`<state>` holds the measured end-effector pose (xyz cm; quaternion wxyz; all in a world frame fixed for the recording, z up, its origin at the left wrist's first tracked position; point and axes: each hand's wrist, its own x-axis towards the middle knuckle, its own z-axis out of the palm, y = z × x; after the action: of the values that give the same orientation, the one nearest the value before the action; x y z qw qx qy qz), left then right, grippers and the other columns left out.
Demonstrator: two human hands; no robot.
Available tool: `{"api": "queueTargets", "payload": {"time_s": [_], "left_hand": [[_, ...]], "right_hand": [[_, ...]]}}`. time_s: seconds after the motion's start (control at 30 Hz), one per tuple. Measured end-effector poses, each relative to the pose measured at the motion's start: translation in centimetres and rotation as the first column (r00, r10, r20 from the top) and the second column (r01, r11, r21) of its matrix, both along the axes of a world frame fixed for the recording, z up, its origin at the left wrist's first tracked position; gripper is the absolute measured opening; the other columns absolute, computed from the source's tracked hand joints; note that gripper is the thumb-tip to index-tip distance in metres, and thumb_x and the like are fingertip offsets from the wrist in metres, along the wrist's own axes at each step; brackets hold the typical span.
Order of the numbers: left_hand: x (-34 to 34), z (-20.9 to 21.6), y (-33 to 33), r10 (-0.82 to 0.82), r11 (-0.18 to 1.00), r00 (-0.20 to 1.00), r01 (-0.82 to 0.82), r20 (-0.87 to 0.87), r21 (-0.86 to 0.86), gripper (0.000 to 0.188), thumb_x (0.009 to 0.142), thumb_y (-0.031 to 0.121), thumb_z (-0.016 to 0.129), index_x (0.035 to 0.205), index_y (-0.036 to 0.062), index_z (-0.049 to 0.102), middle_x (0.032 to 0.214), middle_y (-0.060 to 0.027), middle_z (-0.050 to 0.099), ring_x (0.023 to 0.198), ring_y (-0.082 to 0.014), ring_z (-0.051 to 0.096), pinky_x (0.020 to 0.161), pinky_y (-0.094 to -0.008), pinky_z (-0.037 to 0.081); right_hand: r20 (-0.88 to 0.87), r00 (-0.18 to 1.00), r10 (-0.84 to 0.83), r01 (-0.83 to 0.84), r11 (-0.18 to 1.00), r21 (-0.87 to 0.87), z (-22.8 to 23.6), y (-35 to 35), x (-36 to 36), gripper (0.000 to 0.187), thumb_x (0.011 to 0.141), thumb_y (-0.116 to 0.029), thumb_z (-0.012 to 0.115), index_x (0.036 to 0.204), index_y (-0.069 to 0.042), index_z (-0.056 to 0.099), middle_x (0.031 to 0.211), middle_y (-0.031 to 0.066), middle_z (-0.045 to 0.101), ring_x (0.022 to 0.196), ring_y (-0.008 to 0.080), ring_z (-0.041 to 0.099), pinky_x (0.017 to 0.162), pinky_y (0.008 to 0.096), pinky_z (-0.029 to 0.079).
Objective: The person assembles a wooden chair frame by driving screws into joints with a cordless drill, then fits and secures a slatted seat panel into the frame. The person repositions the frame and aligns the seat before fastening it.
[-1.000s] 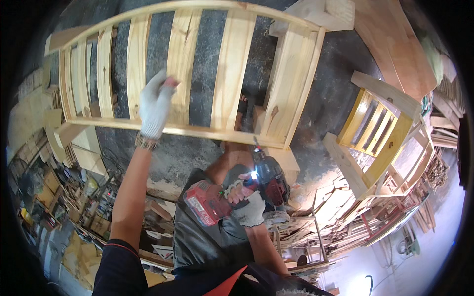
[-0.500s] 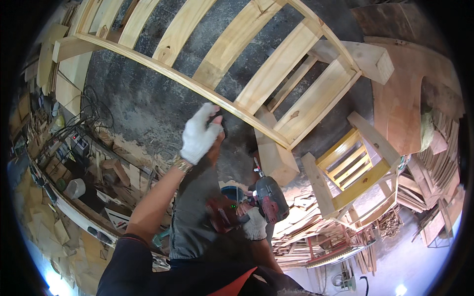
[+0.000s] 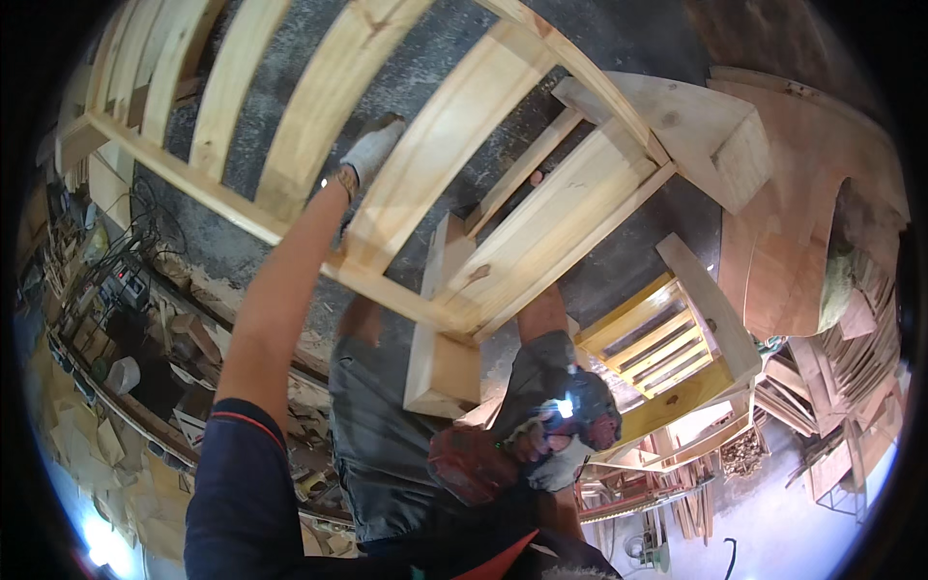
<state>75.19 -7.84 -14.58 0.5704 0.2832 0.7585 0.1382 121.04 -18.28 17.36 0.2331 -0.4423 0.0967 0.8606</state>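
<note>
One big slatted frame (image 3: 449,135) resting here, one left hand (image 3: 374,152) showing among its slats, one right hand (image 3: 561,466) holding one drill (image 3: 592,411) on its near side, one smaller yellow-slatted frame (image 3: 667,410) sitting to its right.

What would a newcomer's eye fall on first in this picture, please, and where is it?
Probably the large slatted wooden frame, which spreads across the upper left and centre. Then the lit red-and-black power drill in the right hand, below and right of centre, and the gloved left hand at a gap in the frame. The smaller yellow slatted piece, at the right, also stands out.
</note>
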Motion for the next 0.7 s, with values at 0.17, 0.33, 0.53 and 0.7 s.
{"api": "queueTargets", "payload": {"time_s": [0.17,0.33,0.53,0.7], "left_hand": [[-0.6,-8.9,3.6,-0.018,0.999,0.995,0.022,-0.102,0.037,0.036,0.093,0.031,0.058,0.103,-0.0022,0.065,0.107,-0.0233,0.07,0.104,-0.0366,0.068,0.091,-0.0439,0.051],[-0.9,-15.7,4.8,-0.012,0.999,0.94,-0.002,-0.342,-0.039,0.032,0.09,0.03,0.061,0.113,0.0083,0.065,0.106,-0.0174,0.071,0.102,-0.0348,0.067,0.091,-0.0446,0.051],[-0.2,-20.3,6.1,0.004,0.977,0.881,0.098,-0.474,0.19,0.036,0.089,0.03,0.063,0.119,0.0107,0.063,0.115,-0.0144,0.068,0.111,-0.0336,0.065,0.094,-0.045,0.052],[0.6,-22.1,8.7,-0.04,0.986,0.841,0.121,-0.539,0.116,0.046,0.09,0.039,0.065,0.128,0.0156,0.057,0.127,-0.0158,0.064,0.109,-0.0368,0.065,0.093,-0.048,0.052]], "right_hand": [[-0.064,0.92,-0.386,0.379,0.92,-0.095,-1.2,4.9,2.2,0.042,0.086,-0.022,0.062,0.127,-0.013,0.058,0.066,0.0009,0.049,0.053,0.016,0.047,0.055,0.0356,0.043],[-0.18,0.904,-0.388,0.389,0.921,-0.031,-4.1,7.1,3.8,0.048,0.086,-0.021,0.06,0.133,-0.012,0.056,0.069,0.0016,0.053,0.055,0.0162,0.049,0.058,0.0359,0.046],[-0.184,0.934,-0.306,0.302,0.952,-0.049,-7.2,10.0,3.1,0.047,0.086,-0.022,0.061,0.132,-0.013,0.056,0.067,0.0012,0.051,0.054,0.0155,0.048,0.057,0.0351,0.045],[-0.149,0.954,-0.259,0.256,0.966,-0.037,-8.4,11.5,1.5,0.046,0.085,-0.022,0.061,0.131,-0.014,0.057,0.066,0.0008,0.05,0.053,0.015,0.047,0.055,0.0343,0.045]]}}
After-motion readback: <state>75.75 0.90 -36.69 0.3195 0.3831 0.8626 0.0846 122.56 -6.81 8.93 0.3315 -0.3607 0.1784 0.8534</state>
